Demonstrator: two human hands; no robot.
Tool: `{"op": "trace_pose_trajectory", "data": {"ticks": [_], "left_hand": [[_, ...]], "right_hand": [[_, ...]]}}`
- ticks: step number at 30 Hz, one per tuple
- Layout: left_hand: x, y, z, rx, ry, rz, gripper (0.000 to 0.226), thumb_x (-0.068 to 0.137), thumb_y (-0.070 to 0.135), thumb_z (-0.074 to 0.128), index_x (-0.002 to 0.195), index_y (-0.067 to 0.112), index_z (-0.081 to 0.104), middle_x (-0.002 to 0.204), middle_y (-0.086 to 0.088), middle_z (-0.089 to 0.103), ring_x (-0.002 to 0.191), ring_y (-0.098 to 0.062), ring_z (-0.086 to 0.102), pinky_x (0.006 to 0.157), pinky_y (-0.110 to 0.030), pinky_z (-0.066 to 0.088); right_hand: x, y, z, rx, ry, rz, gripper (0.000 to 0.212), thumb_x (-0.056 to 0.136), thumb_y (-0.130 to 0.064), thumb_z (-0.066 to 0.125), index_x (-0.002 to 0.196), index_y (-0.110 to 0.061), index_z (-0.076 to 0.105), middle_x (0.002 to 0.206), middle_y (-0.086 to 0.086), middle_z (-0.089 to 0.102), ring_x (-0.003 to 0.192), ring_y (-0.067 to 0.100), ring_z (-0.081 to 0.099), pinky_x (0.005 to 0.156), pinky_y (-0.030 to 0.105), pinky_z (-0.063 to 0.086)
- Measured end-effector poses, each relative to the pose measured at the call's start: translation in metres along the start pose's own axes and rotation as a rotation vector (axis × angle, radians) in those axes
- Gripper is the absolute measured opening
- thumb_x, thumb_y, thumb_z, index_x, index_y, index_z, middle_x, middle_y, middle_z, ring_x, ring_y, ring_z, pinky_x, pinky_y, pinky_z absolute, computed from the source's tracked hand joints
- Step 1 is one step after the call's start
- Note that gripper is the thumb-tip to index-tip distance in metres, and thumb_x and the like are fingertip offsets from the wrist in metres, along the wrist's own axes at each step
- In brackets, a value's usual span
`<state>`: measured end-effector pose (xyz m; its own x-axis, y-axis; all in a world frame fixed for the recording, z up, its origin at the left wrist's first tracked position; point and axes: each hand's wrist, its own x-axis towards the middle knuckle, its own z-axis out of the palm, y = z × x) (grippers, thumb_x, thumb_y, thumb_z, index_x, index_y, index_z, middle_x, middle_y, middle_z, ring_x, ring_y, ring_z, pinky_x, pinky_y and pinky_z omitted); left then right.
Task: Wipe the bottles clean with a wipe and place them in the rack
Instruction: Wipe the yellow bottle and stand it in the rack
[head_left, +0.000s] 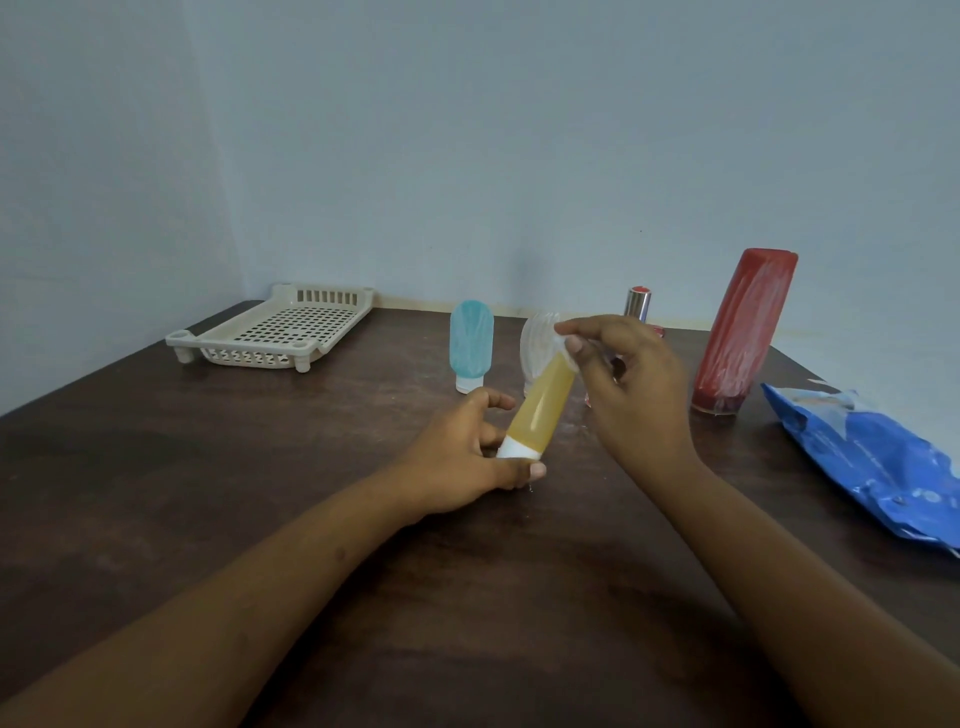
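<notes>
Yellow bottle (540, 410): a soft, translucent amber-yellow tube with a white cap. It is held in the air just above the middle of the table, between both hands. It is tilted, with the cap end low and to the left and the rounded end up and to the right.
Left hand (467, 452): grips the white cap end, with the thumb under the cap and the fingers curled round the far side.
Right hand (628, 384): pinches the upper end of the yellow bottle between thumb and forefinger. Whether it also holds a wipe cannot be told.
Blue bottle (471, 343): a pale blue tube with whitish streaks, standing upright on its white cap, behind the left hand.
Clear bottle (537, 340): a see-through tube just behind the yellow bottle's top end, partly hidden by it.
Silver-capped bottle (639, 304): small, behind the right hand, mostly hidden.
Red bottle (743, 332): tall, smeared with white streaks, leaning slightly, to the right of the right hand.
Wipes pack (872, 457): a crinkled blue packet lying flat at the right edge.
Rack (280, 332): a cream plastic tray with a perforated floor and short legs, at the far left corner, well apart from the bottles.
Table (260, 493): dark brown wood grain, with faint smudges.
Wall (467, 130): plain pale blue-grey, meeting in a corner behind the rack.
</notes>
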<state>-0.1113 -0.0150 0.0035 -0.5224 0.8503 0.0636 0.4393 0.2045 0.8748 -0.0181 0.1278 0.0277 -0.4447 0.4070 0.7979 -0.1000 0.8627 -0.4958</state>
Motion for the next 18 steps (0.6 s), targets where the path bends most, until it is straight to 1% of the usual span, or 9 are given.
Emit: {"op": "trace_pose_trajectory", "data": {"ticks": [4, 6, 8, 10, 12, 14, 16, 18], "left_hand": [[0.001, -0.002, 0.0, -0.093, -0.027, -0.009, 0.065, 0.082, 0.018, 0.076, 0.132, 0.023, 0.036, 0.094, -0.001, 0.075, 0.085, -0.013, 0.072, 0.087, -0.032, 0.056], [0.0, -0.002, 0.0, -0.151, -0.038, -0.012, 0.062, 0.082, 0.013, 0.075, 0.13, 0.021, 0.037, 0.093, -0.002, 0.075, 0.082, -0.012, 0.072, 0.08, -0.028, 0.058], [-0.001, -0.001, 0.0, -0.196, -0.05, -0.017, 0.058, 0.083, 0.009, 0.073, 0.128, 0.02, 0.037, 0.091, -0.003, 0.074, 0.078, -0.011, 0.071, 0.074, -0.023, 0.058], [-0.001, 0.001, 0.0, -0.241, -0.053, -0.021, 0.055, 0.084, 0.006, 0.071, 0.125, 0.02, 0.038, 0.09, -0.003, 0.072, 0.075, -0.01, 0.071, 0.069, -0.021, 0.057], [-0.001, 0.001, 0.0, -0.27, -0.049, -0.014, 0.054, 0.085, 0.003, 0.069, 0.124, 0.02, 0.037, 0.09, -0.005, 0.072, 0.074, -0.01, 0.071, 0.068, -0.02, 0.056], [0.0, 0.0, 0.0, -0.278, -0.045, -0.002, 0.054, 0.086, 0.003, 0.067, 0.126, 0.022, 0.036, 0.094, -0.01, 0.072, 0.077, -0.012, 0.071, 0.07, -0.021, 0.057], [0.0, -0.001, -0.001, -0.302, -0.022, 0.018, 0.056, 0.086, 0.003, 0.067, 0.128, 0.022, 0.035, 0.096, -0.012, 0.072, 0.081, -0.015, 0.071, 0.073, -0.023, 0.058], [0.002, -0.003, -0.003, -0.343, 0.012, 0.024, 0.058, 0.086, 0.002, 0.066, 0.13, 0.022, 0.034, 0.092, -0.008, 0.073, 0.082, -0.016, 0.072, 0.074, -0.025, 0.059]], "right_hand": [[-0.001, 0.004, 0.004, 0.17, -0.038, 0.205, 0.022, 0.095, -0.009, 0.05, 0.107, -0.016, 0.067, 0.106, -0.005, 0.066, 0.096, 0.0, 0.056, 0.075, 0.003, 0.041], [-0.001, 0.004, 0.005, 0.251, -0.058, 0.274, 0.025, 0.095, -0.006, 0.047, 0.109, -0.015, 0.066, 0.104, -0.006, 0.065, 0.096, -0.002, 0.057, 0.078, 0.005, 0.044], [-0.001, 0.005, 0.005, 0.301, -0.075, 0.332, 0.026, 0.096, -0.004, 0.045, 0.11, -0.014, 0.065, 0.099, -0.007, 0.066, 0.092, -0.001, 0.059, 0.077, 0.007, 0.046], [-0.001, 0.01, 0.007, 0.342, -0.111, 0.4, 0.026, 0.096, -0.004, 0.044, 0.112, -0.012, 0.064, 0.099, -0.005, 0.066, 0.092, 0.004, 0.061, 0.076, 0.012, 0.048], [-0.002, 0.012, 0.009, 0.415, -0.17, 0.493, 0.026, 0.097, -0.006, 0.044, 0.114, -0.011, 0.063, 0.104, 0.0, 0.067, 0.097, 0.011, 0.062, 0.084, 0.023, 0.051], [-0.004, 0.011, 0.009, 0.531, -0.241, 0.583, 0.024, 0.097, -0.007, 0.045, 0.106, -0.013, 0.066, 0.102, 0.003, 0.069, 0.097, 0.014, 0.064, 0.09, 0.032, 0.052], [-0.006, 0.008, 0.009, 0.628, -0.316, 0.623, 0.025, 0.096, -0.005, 0.044, 0.096, -0.015, 0.067, 0.096, 0.003, 0.071, 0.092, 0.013, 0.067, 0.09, 0.034, 0.053], [-0.007, 0.007, 0.012, 0.662, -0.367, 0.634, 0.026, 0.096, -0.005, 0.044, 0.097, -0.015, 0.068, 0.098, 0.005, 0.072, 0.094, 0.017, 0.067, 0.09, 0.037, 0.053]]}}
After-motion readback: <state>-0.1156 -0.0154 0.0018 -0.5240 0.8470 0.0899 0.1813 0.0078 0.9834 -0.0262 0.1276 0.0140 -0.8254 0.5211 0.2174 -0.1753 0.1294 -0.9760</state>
